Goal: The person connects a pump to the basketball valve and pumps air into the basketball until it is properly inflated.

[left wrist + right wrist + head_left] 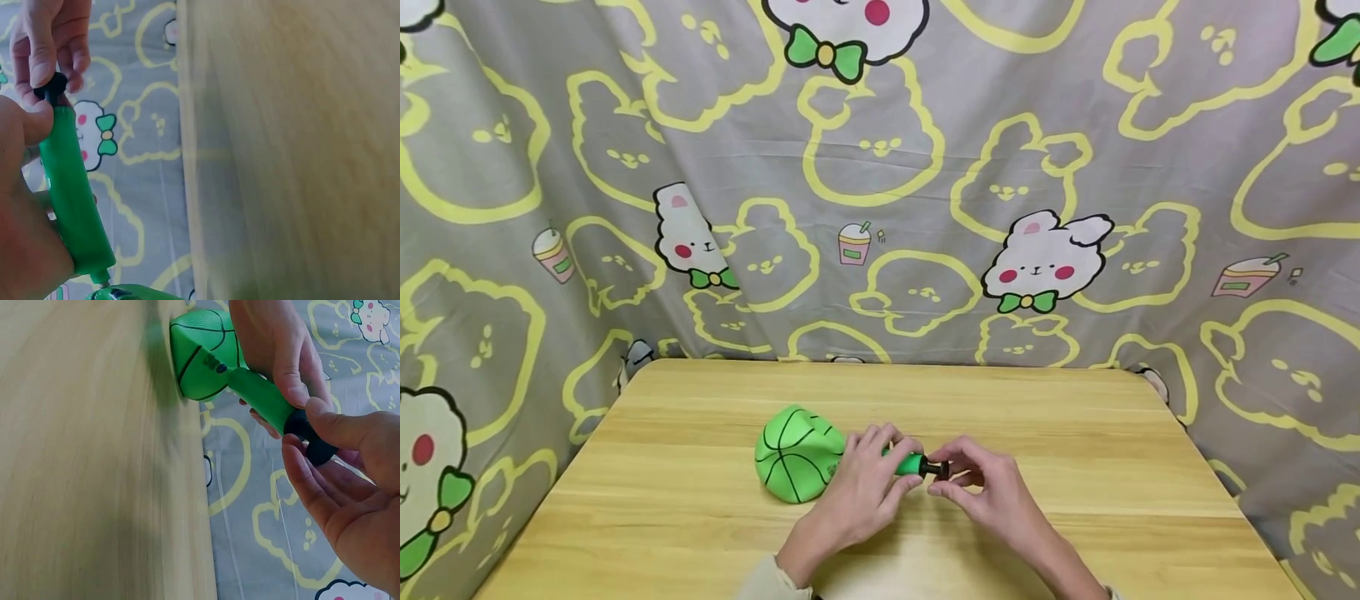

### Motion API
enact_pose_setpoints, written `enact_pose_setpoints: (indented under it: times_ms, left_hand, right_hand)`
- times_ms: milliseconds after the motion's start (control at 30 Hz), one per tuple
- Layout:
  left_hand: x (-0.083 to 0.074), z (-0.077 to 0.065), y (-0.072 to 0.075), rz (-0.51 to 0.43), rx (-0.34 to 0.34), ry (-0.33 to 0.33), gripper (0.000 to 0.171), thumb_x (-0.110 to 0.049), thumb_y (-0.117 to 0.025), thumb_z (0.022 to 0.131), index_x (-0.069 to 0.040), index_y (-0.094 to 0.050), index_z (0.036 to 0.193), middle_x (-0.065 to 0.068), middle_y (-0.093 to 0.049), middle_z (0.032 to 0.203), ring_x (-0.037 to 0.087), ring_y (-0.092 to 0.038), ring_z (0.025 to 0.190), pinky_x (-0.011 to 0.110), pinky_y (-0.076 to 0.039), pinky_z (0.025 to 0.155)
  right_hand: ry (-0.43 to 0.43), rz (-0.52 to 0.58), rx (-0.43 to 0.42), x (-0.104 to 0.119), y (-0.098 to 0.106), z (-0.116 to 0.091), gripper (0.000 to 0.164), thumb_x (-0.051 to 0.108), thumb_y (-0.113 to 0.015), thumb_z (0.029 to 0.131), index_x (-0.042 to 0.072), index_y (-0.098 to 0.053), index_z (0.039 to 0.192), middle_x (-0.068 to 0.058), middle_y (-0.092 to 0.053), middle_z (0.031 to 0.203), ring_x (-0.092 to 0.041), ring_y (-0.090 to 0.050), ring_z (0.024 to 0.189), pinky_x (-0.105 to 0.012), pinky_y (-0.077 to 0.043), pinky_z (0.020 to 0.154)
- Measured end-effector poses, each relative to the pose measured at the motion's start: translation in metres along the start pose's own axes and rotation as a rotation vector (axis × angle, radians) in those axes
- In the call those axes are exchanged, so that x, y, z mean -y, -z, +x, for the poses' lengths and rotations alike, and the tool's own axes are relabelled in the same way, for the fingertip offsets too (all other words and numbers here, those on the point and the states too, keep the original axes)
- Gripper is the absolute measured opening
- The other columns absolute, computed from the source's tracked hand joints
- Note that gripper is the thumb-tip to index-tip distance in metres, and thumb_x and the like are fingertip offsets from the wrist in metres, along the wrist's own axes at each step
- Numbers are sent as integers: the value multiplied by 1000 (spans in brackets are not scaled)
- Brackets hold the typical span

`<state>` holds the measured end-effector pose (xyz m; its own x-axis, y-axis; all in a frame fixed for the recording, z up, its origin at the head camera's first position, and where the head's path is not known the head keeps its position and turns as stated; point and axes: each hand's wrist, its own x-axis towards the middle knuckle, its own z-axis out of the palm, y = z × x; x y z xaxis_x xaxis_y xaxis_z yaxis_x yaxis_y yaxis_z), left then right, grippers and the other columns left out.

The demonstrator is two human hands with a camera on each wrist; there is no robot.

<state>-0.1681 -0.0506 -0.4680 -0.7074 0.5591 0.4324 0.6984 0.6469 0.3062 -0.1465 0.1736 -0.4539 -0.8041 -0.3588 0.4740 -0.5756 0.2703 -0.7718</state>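
A lime green ball [801,454] with black basketball lines lies on the table, its skin dented and slack. My left hand [868,479] grips the green barrel of a small hand pump [75,187], its thumb near the black end cap. In the left wrist view the pump's nozzle end meets the ball [134,292] through a thin needle. The black plunger handle [320,452] sticks out a short way from the barrel. Around that handle curl the thumb and fingers of my right hand [988,483], pinching it. The pump slants from the ball toward the right hand.
The light wooden table [662,492] stretches out on both sides of the hands. Beyond its back edge hangs a grey curtain [925,225] printed with yellow outlines and white bunnies, and it continues along the sides.
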Motion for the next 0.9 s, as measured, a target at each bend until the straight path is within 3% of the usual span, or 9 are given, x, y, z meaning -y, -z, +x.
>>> enact_pose_setpoints:
  times_ms: [200,367,633,767,900]
  left_hand:
    - [-6,-2,-2,41,-35,-34,24,-41,-51,106,-25,-59,122,-7,-57,115,13,-54,104,39,-40,89]
    - [-8,-3,-2,37,-60,-42,26,-39,-51,106,-28,-60,127,-9,-57,114,12,-54,104,41,-38,92]
    - [-5,-2,9,68,-61,-29,28,-39,-49,106,-27,-62,128,-7,-58,114,12,-55,103,42,-38,94]
    - [-2,-2,12,22,-88,-23,28,-38,-52,106,-26,-63,128,-6,-58,115,12,-56,103,41,-39,93]
    - [2,-2,15,-100,-150,-6,26,-36,-60,103,-23,-64,125,-9,-59,116,10,-57,105,40,-40,91]
  right_hand:
    - [-43,77,56,8,7,-6,22,4,-77,91,10,-67,110,-6,-71,104,-28,-74,90,-34,-61,73]
    - [-59,124,63,12,12,-6,20,7,-76,93,9,-66,111,-6,-70,104,-24,-73,92,-36,-61,73]
    - [-65,115,86,24,35,-6,21,1,-75,92,10,-66,108,-7,-68,102,-23,-72,90,-36,-61,73]
    - [-34,93,100,30,49,-6,23,-2,-75,91,10,-67,109,-6,-68,102,-19,-70,90,-36,-61,72]
    - [-16,88,115,37,65,-6,26,-3,-75,90,10,-67,110,-6,-68,103,-20,-69,91,-36,-61,73]
